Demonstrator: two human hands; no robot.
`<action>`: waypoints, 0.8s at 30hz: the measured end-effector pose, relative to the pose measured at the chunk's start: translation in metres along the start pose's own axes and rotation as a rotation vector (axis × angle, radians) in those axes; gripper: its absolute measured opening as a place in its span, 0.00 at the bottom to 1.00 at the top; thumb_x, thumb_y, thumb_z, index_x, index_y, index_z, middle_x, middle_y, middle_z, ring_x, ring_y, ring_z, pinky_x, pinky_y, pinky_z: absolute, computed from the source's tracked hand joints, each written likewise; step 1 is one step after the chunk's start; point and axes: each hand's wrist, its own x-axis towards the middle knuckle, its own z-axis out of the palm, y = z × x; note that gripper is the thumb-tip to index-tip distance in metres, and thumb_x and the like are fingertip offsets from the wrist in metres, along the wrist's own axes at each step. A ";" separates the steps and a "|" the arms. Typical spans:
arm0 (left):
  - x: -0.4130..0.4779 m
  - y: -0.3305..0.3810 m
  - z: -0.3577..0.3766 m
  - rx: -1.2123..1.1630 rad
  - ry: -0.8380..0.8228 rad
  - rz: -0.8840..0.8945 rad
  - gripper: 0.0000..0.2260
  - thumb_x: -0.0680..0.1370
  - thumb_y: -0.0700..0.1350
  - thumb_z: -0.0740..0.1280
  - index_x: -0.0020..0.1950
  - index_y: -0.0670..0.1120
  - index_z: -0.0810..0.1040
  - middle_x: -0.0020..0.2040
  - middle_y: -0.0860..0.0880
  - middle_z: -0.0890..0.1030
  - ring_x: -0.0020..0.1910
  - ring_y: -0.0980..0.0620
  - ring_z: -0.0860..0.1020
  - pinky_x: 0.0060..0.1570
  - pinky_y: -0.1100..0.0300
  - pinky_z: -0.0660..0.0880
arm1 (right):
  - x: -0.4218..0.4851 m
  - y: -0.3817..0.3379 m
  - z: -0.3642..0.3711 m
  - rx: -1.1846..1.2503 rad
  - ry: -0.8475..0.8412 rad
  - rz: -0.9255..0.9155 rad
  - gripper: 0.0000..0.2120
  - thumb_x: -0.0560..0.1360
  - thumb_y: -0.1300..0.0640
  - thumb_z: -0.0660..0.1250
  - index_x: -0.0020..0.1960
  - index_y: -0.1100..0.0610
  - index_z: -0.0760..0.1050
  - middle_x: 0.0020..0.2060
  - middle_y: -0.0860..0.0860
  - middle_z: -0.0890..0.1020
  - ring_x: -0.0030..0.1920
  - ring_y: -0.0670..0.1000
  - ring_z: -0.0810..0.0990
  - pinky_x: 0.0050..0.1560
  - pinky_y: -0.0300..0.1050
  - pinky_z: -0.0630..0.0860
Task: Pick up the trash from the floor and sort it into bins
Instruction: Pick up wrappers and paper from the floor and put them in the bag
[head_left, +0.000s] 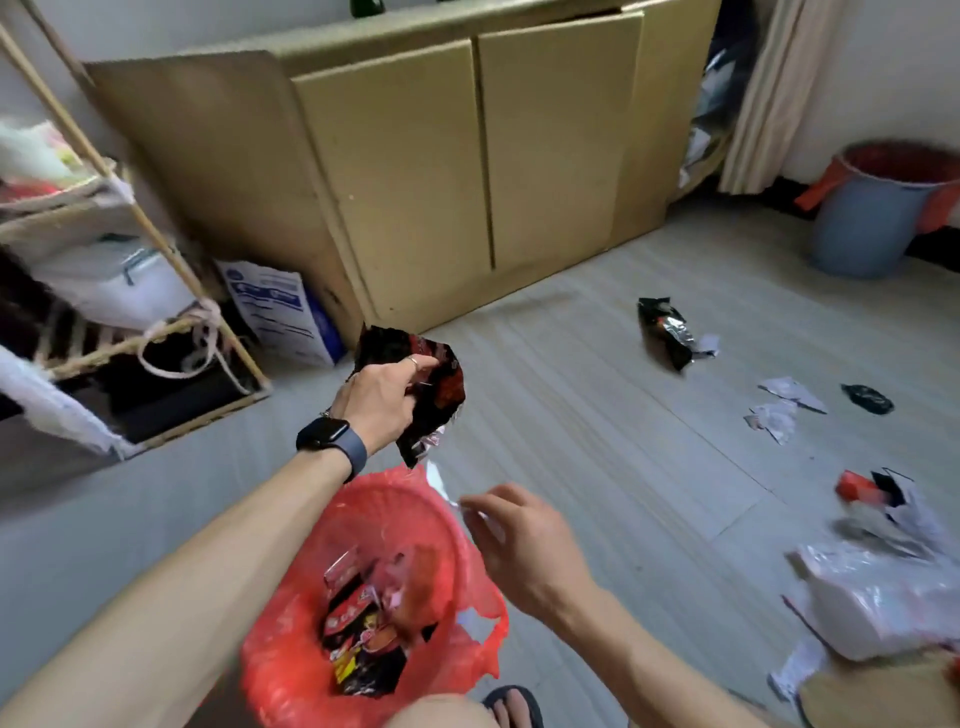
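My left hand (382, 397) grips a crumpled black and red snack wrapper (441, 384) above the far rim of a bin lined with a red plastic bag (291, 654). The bin holds several black and red wrappers (363, 639). My right hand (519, 540) hovers at the bin's right rim and pinches a small strip of clear plastic (441, 483) between its fingertips. On the floor to the right lie another black wrapper (667, 332), torn white paper scraps (779, 410), a small black scrap (867, 399) and a pile of plastic bags and packaging (883, 582).
A second bin (872, 218), blue with a red liner, stands at the far right by a curtain. Large cardboard boxes (415, 171) line the back wall. A wooden rack (104, 291) full of bags stands at the left. My foot in a sandal (511, 706) is near the bottom edge.
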 end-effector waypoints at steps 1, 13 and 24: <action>-0.012 -0.014 -0.013 0.023 0.011 -0.011 0.26 0.74 0.40 0.63 0.68 0.62 0.73 0.57 0.49 0.84 0.57 0.41 0.80 0.50 0.51 0.78 | 0.000 -0.017 0.013 -0.034 -0.078 -0.075 0.10 0.80 0.47 0.62 0.58 0.44 0.80 0.49 0.44 0.82 0.47 0.50 0.81 0.42 0.44 0.78; -0.061 0.051 -0.023 0.080 -0.159 0.279 0.29 0.73 0.37 0.62 0.67 0.66 0.71 0.59 0.54 0.82 0.58 0.47 0.80 0.50 0.54 0.77 | 0.015 -0.014 -0.086 0.232 0.012 0.456 0.18 0.76 0.38 0.67 0.56 0.50 0.79 0.47 0.42 0.84 0.46 0.35 0.81 0.43 0.29 0.76; -0.050 0.219 0.011 -0.318 -0.142 0.586 0.15 0.73 0.60 0.62 0.55 0.61 0.81 0.48 0.55 0.86 0.45 0.52 0.84 0.42 0.55 0.79 | -0.041 0.046 -0.267 0.455 0.227 0.736 0.09 0.75 0.65 0.70 0.51 0.57 0.72 0.43 0.59 0.82 0.40 0.55 0.82 0.47 0.55 0.82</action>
